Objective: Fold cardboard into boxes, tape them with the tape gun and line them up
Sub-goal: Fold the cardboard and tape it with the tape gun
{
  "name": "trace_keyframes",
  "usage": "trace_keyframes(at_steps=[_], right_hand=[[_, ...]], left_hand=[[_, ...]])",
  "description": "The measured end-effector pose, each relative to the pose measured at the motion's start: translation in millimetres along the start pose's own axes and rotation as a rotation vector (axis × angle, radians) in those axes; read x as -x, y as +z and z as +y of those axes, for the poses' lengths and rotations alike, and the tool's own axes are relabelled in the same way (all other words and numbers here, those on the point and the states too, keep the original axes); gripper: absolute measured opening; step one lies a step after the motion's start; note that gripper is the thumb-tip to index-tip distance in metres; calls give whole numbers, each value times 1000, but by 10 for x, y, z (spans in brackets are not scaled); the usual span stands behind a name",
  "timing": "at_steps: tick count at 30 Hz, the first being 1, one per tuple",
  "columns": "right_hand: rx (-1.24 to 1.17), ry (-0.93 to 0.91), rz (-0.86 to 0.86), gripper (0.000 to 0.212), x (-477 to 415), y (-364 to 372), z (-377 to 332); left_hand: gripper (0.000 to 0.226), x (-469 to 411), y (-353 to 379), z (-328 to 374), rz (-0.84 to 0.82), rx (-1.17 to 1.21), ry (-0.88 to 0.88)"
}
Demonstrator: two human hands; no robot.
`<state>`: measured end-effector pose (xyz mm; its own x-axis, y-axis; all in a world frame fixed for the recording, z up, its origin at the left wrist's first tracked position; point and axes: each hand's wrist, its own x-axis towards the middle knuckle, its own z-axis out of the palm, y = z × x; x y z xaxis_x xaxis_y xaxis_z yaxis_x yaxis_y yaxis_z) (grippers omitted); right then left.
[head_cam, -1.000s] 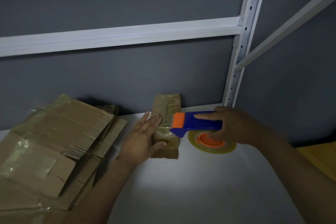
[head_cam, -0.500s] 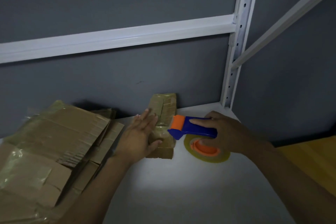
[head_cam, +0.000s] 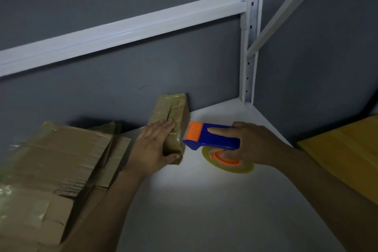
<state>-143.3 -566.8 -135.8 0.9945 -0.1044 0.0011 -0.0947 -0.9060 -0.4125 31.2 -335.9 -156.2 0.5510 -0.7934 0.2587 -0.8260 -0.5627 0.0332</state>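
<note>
A small taped cardboard box [head_cam: 171,141] sits on the white shelf [head_cam: 214,200], with a second taped box [head_cam: 171,106] right behind it against the grey wall. My left hand [head_cam: 152,147] lies on the near box with straight fingers on its top and the thumb against its front face. My right hand [head_cam: 253,143] grips the blue and orange tape gun [head_cam: 210,136], index finger stretched along its body. The gun's orange nose touches the near box's right side. Its tape roll [head_cam: 227,162] hangs just above the shelf.
A pile of flattened cardboard [head_cam: 53,170], partly covered in clear tape, fills the left of the shelf. A white upright post [head_cam: 250,47] and a crossbar [head_cam: 122,30] frame the back. A yellow surface [head_cam: 351,149] lies to the right.
The view has swung slightly; both hands stay on the box and the tape gun. The gun's nose stays at the near box's right side.
</note>
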Motion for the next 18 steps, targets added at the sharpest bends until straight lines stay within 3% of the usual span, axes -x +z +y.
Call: trace_keyframes(at_steps=[7,14,18], right_hand=[[164,23,-55,73,170,-146,22],[211,-92,113,49,-72,7,-264],[96,76,96,30,-247,-64,-246]], left_hand=[[102,-44,47,-48,-5,-5,8],[102,-47,71,-17,-10,8,37],[107,6,69,58,-10,34,-12]])
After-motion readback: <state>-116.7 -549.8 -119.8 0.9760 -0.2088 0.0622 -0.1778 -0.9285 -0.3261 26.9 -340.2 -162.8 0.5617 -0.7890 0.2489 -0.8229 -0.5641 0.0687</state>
